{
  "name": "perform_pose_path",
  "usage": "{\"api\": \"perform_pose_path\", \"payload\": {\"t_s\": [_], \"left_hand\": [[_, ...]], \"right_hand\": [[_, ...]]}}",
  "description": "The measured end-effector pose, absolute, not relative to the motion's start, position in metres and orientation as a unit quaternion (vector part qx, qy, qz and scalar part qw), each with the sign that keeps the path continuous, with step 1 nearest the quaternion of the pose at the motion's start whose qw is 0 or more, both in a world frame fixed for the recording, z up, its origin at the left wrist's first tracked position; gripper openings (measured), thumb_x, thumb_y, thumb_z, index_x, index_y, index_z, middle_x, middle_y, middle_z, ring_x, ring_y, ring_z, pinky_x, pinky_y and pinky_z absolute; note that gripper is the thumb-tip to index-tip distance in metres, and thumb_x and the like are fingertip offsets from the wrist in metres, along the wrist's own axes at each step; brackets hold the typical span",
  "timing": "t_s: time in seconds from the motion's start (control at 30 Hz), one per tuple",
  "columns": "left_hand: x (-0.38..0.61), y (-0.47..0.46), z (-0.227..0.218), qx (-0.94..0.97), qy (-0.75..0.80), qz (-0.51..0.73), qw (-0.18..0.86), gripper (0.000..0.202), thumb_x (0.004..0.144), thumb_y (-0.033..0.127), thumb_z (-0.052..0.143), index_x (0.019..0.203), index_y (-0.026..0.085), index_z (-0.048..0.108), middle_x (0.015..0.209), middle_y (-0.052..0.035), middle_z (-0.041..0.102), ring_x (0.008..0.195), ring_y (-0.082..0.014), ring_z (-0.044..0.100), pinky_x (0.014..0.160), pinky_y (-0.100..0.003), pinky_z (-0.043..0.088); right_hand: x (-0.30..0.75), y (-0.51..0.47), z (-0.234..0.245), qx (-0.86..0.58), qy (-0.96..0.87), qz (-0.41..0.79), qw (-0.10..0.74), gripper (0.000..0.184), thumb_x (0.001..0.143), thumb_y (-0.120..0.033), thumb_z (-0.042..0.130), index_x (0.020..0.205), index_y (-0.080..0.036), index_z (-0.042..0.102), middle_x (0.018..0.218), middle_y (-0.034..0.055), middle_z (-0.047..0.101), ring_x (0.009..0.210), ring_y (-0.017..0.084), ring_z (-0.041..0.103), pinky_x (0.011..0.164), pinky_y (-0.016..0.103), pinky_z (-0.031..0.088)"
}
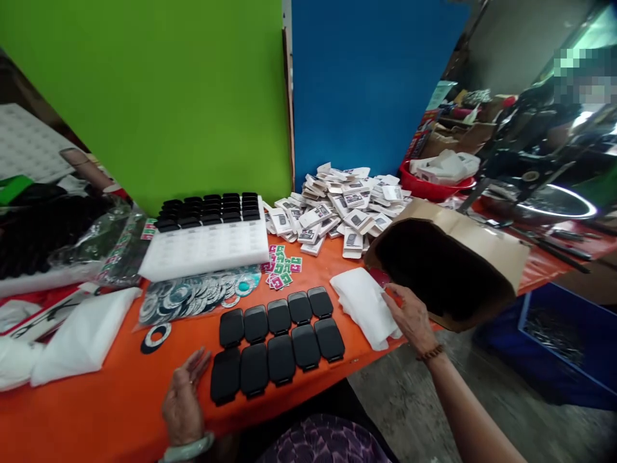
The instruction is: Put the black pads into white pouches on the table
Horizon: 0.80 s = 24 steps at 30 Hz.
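Black flat cases (267, 360) with rounded corners lie in two rows on the orange tabletop, several in each row. My left hand (183, 402) rests just left of the front row, fingers stretched out and slightly apart, with nothing in it. To the right of the rows is a small pile of thin white sheets or sleeves (364, 302). At its right edge my right hand (409, 315) has its fingers bent together on the white material; the exact grip is partly hidden. An open cardboard box (475, 247), dark inside, lies on its side beyond this hand.
Behind stand a white foam tray (207, 251) with black pieces, a heap of small white boxes (332, 206), and pink and green stickers (282, 263). A plastic bag of ring-shaped labels (197, 296) lies before the tray. A blue crate (569, 347) stands low at right.
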<state>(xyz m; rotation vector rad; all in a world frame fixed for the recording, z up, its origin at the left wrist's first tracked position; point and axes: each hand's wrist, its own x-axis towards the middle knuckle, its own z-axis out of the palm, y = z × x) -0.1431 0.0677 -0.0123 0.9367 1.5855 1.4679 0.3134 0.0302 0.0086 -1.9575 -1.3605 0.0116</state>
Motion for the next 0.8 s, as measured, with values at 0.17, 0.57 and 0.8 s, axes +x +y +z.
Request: {"api": "perform_pose_path", "payload": {"t_s": [0.17, 0.57, 0.8], "left_hand": [[-0.140, 0.067, -0.002, 0.330, 0.612, 0.599, 0.397, 0.052, 0.081, 0.063, 0.048, 0.093, 0.014, 0.063, 0.107, -0.0142, 0.070, 0.093, -0.0268, 0.069, 0.099, -0.048, 0.048], [-0.144, 0.070, -0.004, 0.296, 0.593, 0.612, 0.431, 0.042, 0.078, 0.059, 0.056, 0.081, 0.019, 0.064, 0.087, -0.0044, 0.072, 0.086, -0.0243, 0.070, 0.106, -0.049, 0.042], [-0.147, 0.072, -0.010, 0.319, 0.617, 0.587, 0.416, 0.038, 0.081, 0.054, 0.050, 0.081, 0.019, 0.063, 0.084, -0.0047, 0.074, 0.083, -0.0262, 0.070, 0.103, -0.052, 0.044]], "right_hand": [[0.303, 0.027, 0.000, -0.757, -0.544, 0.006, 0.362, 0.039, 0.088, -0.044, 0.045, 0.104, -0.016, 0.066, 0.102, 0.0143, 0.069, 0.095, 0.027, 0.064, 0.087, 0.042, 0.051], [0.300, 0.026, 0.002, -0.746, -0.564, -0.004, 0.355, 0.035, 0.088, -0.038, 0.046, 0.105, -0.014, 0.066, 0.106, 0.0160, 0.068, 0.101, 0.028, 0.062, 0.091, 0.046, 0.050], [0.295, 0.021, 0.008, -0.737, -0.585, -0.028, 0.336, 0.024, 0.089, -0.023, 0.044, 0.091, -0.019, 0.068, 0.101, 0.0110, 0.068, 0.097, 0.025, 0.061, 0.089, 0.041, 0.047]]}}
